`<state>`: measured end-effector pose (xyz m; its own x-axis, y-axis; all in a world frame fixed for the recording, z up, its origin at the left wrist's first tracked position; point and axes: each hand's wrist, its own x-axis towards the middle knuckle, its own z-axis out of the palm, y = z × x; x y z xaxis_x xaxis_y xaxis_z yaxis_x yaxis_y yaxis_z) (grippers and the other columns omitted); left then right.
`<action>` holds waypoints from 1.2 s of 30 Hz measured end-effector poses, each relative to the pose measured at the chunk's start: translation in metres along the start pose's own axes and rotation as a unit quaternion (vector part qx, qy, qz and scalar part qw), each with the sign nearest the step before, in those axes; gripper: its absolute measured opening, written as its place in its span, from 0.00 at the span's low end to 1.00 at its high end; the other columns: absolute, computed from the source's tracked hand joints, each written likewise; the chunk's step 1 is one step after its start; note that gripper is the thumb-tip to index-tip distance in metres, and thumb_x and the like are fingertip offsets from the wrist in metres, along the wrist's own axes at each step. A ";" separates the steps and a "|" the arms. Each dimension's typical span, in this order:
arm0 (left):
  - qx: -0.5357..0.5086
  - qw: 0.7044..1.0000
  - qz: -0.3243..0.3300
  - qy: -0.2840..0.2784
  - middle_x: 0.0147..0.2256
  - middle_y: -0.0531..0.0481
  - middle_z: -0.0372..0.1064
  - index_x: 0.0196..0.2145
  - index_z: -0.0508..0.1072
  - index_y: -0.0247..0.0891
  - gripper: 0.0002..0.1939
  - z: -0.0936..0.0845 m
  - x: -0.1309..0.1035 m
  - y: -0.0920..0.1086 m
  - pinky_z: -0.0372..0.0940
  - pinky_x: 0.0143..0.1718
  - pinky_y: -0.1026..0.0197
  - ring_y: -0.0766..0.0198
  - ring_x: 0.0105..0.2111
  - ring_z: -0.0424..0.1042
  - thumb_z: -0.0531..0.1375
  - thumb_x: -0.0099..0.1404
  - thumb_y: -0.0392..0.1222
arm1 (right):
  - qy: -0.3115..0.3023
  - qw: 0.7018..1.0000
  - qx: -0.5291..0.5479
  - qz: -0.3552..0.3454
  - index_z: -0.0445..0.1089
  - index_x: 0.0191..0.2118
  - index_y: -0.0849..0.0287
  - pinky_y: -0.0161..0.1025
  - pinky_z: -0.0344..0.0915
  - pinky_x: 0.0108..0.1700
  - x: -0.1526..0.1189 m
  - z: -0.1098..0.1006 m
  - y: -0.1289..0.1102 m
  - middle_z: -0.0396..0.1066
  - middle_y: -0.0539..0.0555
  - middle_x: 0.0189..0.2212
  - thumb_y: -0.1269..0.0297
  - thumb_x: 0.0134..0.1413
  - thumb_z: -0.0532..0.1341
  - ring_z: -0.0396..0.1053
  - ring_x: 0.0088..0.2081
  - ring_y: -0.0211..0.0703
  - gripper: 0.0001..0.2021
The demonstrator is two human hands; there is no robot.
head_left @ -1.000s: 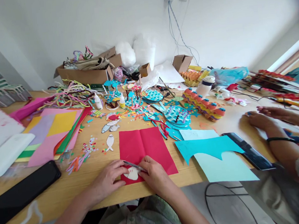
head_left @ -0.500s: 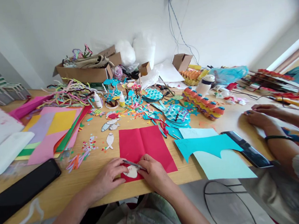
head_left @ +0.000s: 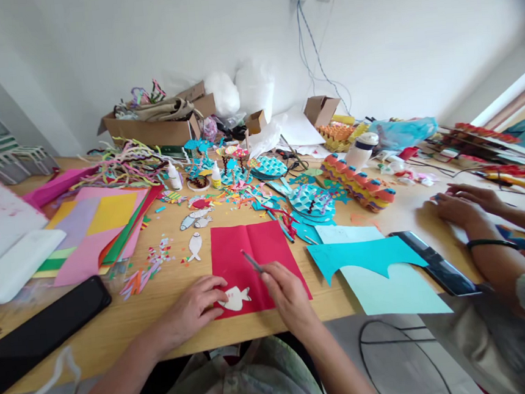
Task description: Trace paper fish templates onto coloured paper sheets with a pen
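A sheet of red paper (head_left: 271,245) with a fold line down its middle lies in front of me. On its lower left part rests a white fish cutout (head_left: 234,299), tail towards the right. My left hand (head_left: 202,303) lies at the paper's left edge, fingers stretched and apart, fingertips touching the fish's head end. My right hand (head_left: 287,293) is closed around a slim dark pen (head_left: 252,261), over the paper's right half. The pen slants up and left, clear of the fish. More fish cutouts (head_left: 196,246) lie beyond the paper, to its left.
Coloured paper sheets (head_left: 94,224) and a black phone-like slab (head_left: 49,335) lie left. Paper scraps, glue bottles (head_left: 216,176) and blue honeycomb crafts (head_left: 311,202) spread beyond. Turquoise paper (head_left: 364,255) and a phone (head_left: 438,264) lie right, near another person's hands (head_left: 461,210).
My right hand has lifted the pen off the fish and moved right, turning the pen upward. The fish's tail is now uncovered. My left hand has stayed nearly in place.
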<state>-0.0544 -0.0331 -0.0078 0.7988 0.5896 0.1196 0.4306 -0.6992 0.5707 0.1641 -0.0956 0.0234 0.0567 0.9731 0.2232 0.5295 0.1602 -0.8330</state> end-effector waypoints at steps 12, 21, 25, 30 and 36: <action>-0.010 0.998 0.025 0.049 0.42 0.47 0.67 0.35 0.73 0.40 0.13 0.007 0.005 0.000 0.62 0.45 0.59 0.62 0.44 0.65 0.49 0.66 0.35 | -0.052 0.989 0.078 0.116 0.68 0.32 0.59 0.29 0.54 0.22 0.000 0.000 -0.012 0.61 0.46 0.20 0.67 0.46 0.57 0.57 0.21 0.32 0.05; -0.005 0.999 0.019 0.041 0.42 0.49 0.66 0.34 0.73 0.39 0.10 0.007 0.007 -0.001 0.61 0.45 0.61 0.63 0.43 0.64 0.53 0.62 0.30 | -0.083 0.989 -0.069 0.101 0.65 0.23 0.59 0.29 0.52 0.24 0.001 0.033 0.007 0.66 0.48 0.19 0.69 0.53 0.54 0.61 0.21 0.35 0.09; -0.004 0.998 -0.008 0.056 0.39 0.50 0.66 0.31 0.72 0.39 0.07 0.010 0.009 0.007 0.61 0.42 0.61 0.63 0.41 0.65 0.56 0.61 0.30 | -0.092 0.988 -0.046 0.114 0.66 0.26 0.59 0.29 0.56 0.26 0.001 0.030 0.007 0.70 0.51 0.22 0.70 0.52 0.53 0.64 0.24 0.36 0.08; 0.031 0.997 -0.020 0.065 0.39 0.49 0.65 0.35 0.71 0.39 0.10 0.015 0.010 0.010 0.61 0.41 0.60 0.61 0.40 0.64 0.56 0.58 0.28 | -0.091 0.988 -0.015 0.127 0.66 0.27 0.59 0.30 0.56 0.25 0.000 0.029 0.007 0.68 0.50 0.20 0.69 0.53 0.52 0.64 0.23 0.37 0.08; 0.041 0.998 -0.013 0.051 0.39 0.49 0.65 0.36 0.72 0.40 0.13 0.014 0.012 0.007 0.61 0.42 0.59 0.61 0.41 0.64 0.57 0.57 0.26 | -0.099 0.986 0.023 0.130 0.62 0.25 0.59 0.30 0.54 0.25 0.000 0.028 0.005 0.65 0.49 0.20 0.66 0.54 0.52 0.61 0.23 0.36 0.08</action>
<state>-0.0362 -0.0369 -0.0133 0.7417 0.6435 0.1893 0.4873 -0.7108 0.5072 0.1427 -0.0906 0.0054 0.0155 0.9949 -0.1000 0.4791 -0.0952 -0.8726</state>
